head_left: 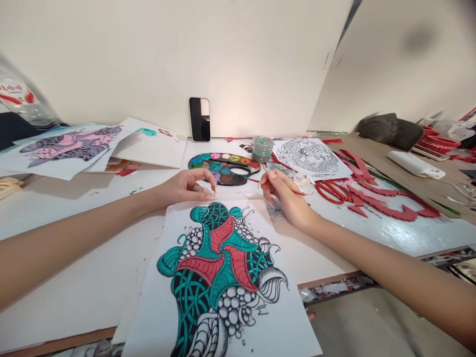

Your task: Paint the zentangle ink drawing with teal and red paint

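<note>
A sheet with a teal, red and black ink pattern (pixel 219 277) lies on the white table (pixel 92 277) in front of me. My left hand (pixel 184 188) curls just above the sheet's top edge, and a tiny pale sliver may sit at its fingertips. My right hand (pixel 286 198) pinches a thin paintbrush (pixel 284 187) beside that edge, near a crumpled white tissue (pixel 304 184). Just beyond my hands lies a dark paint palette (pixel 223 168) with several colour wells, next to a small glass jar (pixel 262 148). The brush tip is hidden by my fingers.
A phone (pixel 200 119) leans against the wall. A black-and-white line drawing (pixel 308 158), red scissors (pixel 329 192) and red paper cutouts (pixel 386 208) lie right. Painted sheets (pixel 74 148) and a plastic bottle (pixel 22 96) sit left. The table's front edge runs lower right.
</note>
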Tool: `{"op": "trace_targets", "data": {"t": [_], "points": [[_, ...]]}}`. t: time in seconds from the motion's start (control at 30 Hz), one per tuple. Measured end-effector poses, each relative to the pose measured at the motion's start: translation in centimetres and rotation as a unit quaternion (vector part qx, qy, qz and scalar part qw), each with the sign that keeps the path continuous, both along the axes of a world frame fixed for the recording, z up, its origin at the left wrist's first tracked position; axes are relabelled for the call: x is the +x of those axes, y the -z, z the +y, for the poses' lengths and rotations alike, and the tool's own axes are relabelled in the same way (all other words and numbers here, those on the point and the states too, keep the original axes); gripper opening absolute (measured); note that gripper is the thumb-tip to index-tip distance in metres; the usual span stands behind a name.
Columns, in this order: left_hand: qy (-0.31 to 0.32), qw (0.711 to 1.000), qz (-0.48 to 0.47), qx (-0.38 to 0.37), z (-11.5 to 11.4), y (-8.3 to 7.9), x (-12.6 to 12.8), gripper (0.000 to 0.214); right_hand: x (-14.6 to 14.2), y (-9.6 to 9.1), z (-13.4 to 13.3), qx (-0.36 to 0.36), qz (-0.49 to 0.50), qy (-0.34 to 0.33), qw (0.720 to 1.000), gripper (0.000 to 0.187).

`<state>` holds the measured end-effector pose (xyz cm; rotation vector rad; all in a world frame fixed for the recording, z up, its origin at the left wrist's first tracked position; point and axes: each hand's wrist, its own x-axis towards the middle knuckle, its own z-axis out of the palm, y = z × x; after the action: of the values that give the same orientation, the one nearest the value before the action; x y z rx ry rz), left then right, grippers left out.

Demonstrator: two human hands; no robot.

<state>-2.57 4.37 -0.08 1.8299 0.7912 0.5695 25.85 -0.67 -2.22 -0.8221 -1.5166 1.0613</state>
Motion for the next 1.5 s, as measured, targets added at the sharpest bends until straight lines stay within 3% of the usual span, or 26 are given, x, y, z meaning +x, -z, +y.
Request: {"op": "trace_targets", "data": {"t": [0.13, 0.23, 0.3, 0.4, 0.5, 0.67, 0.87, 1.07, 1.27, 1.4, 1.5], "points": [[0.005, 1.000, 0.011, -0.006, 0.3, 0.5, -0.4, 0.033, -0.3, 0.1, 0.4, 0.047, -0.015, 0.030, 0.998, 0.030], [0.002, 1.000, -0.001, -0.011, 0.7, 0.8, -0.6, 0.033, -1.2, -0.7, 1.9, 0.080, -0.100, 0.033, 0.991, 0.038], [0.006, 1.000, -0.012, -0.021, 0.9, 0.8, -0.7, 0.031, -2.2, -1.8, 3.5, 0.121, -0.163, 0.046, 0.978, 0.042], [-0.002, 0.997, -0.058, -0.052, 1.1, 0.6, -0.8, 0.030, -4.3, -3.7, 6.4, 0.223, -0.273, 0.064, 0.934, 0.048], [-0.025, 0.987, -0.133, -0.091, 1.1, 0.3, -0.8, 0.030, -6.5, -4.8, 9.3, 0.180, -0.323, 0.043, 0.928, 0.066], [-0.014, 0.977, -0.162, -0.136, 0.4, -0.1, -0.5, 0.019, -8.4, -4.5, 11.9, 0.128, -0.358, 0.044, 0.924, 0.059], [-0.019, 0.989, -0.065, -0.128, -0.6, -0.5, -0.2, 0.021, -8.6, -3.6, 12.4, 0.126, -0.319, 0.023, 0.939, 0.056], [-0.001, 0.993, -0.059, -0.104, -0.5, 0.3, 0.0, 0.034, -7.7, -3.1, 13.9, -0.015, -0.175, -0.020, 0.984, 0.060], [0.008, 0.988, -0.068, -0.137, -0.2, 0.6, -0.3, 0.037, -6.4, -2.6, 14.4, -0.063, -0.129, -0.037, 0.989, 0.061], [-0.006, 0.993, -0.073, -0.088, -0.3, 0.6, -0.4, 0.030, -6.1, -2.6, 14.1, -0.080, -0.113, -0.083, 0.987, 0.060], [-0.020, 0.992, -0.086, -0.092, -0.3, 0.6, -0.3, 0.026, -5.9, -2.9, 14.1, -0.084, -0.127, -0.099, 0.983, 0.060]]}}
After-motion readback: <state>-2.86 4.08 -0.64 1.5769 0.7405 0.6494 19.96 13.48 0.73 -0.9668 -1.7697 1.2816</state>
